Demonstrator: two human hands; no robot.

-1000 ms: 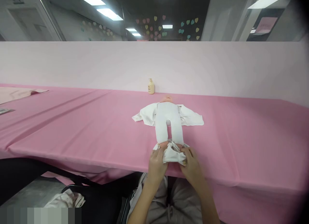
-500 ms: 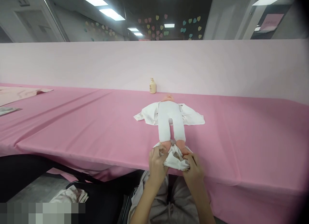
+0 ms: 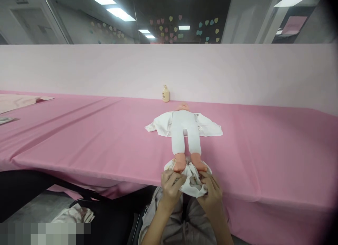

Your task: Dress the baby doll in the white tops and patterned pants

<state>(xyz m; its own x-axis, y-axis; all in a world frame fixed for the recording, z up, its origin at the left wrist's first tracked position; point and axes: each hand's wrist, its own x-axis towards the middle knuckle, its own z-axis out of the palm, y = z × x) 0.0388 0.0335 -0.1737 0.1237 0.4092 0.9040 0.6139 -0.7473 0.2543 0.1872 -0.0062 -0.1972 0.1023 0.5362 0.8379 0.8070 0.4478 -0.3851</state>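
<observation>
A baby doll (image 3: pixel 185 125) lies on its back, its feet toward me and its white sleeves spread out to both sides. Under and in front of its bare feet is a bunched white cloth garment (image 3: pixel 194 183), which looks like baby pants. My left hand (image 3: pixel 171 187) is closed on the garment's left edge, close to one foot. On the other side my right hand (image 3: pixel 211 188) grips the right edge beside the other foot. Folds of cloth hide some of my fingertips.
A pump bottle (image 3: pixel 166 94) stands behind the doll's head against the white wall panel (image 3: pixel 105 68). Pale cloth (image 3: pixel 18 102) lies at the far left of the pink-covered table (image 3: pixel 92 132). A black chair (image 3: pixel 111 216) with fabric on it is at the lower left.
Both hands and the garment have shifted slightly toward me, and the garment's near edge hangs lower. More of the doll's feet shows above the cloth.
</observation>
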